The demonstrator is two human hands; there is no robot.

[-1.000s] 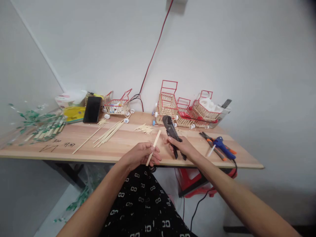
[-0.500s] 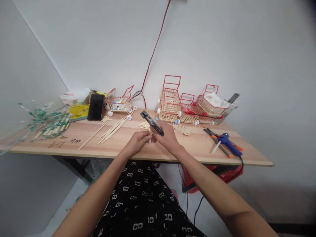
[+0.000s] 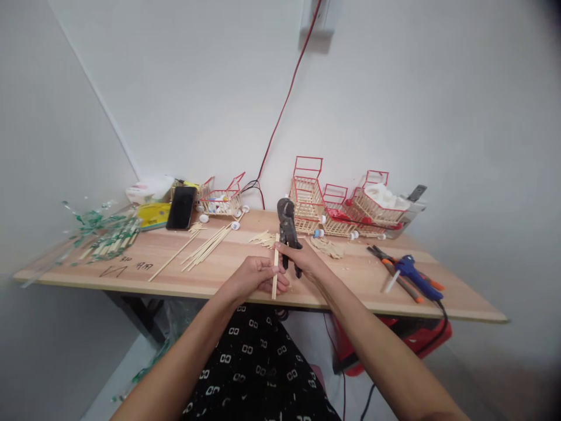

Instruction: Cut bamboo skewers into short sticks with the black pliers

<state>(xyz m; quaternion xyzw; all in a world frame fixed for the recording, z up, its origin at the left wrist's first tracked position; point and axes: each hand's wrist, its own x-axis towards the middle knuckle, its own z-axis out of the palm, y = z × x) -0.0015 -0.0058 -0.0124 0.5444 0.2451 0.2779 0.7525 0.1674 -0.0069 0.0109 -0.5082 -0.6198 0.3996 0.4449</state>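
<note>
Green-and-clear plastic wrap [image 3: 114, 240] around bundled sticks, left end of the table [image 3: 359, 263]. Right of it: yellow packet [image 3: 153, 216], then black phone [image 3: 181, 208] propped up, far side. Near those, loose long sticks [image 3: 210, 248] lying at a slant; small stick cart [image 3: 222, 203] behind, far edge.

Middle, near edge: left hand [image 3: 258, 275] narrow, gripping the held sticks [image 3: 275, 276], looks like two, side by side, roughly upright in view. Short-stick pile [image 3: 263, 237] just beyond. Right hand [image 3: 307, 261] wrapped on the black cutter [image 3: 287, 225], tool head pointing far, handles apart. Right thumb is at or just beside the upper part of the held sticks; can't tell if touching. Blade opening not readable.

Right of that: tall red-handled cart [image 3: 307, 199] and more carts far side, tan scraps [image 3: 328, 247] in front. Right end: orange-handled pliers [image 3: 394, 275], blue glue gun [image 3: 414, 273] next to them.

Step in hand, my read: lining up lengths for a cut; blades don't appear to be across the sticks. Next move calls for matched ends, firm left pinch, blades square to the sticks, fingertips clear of the cut line.
</note>
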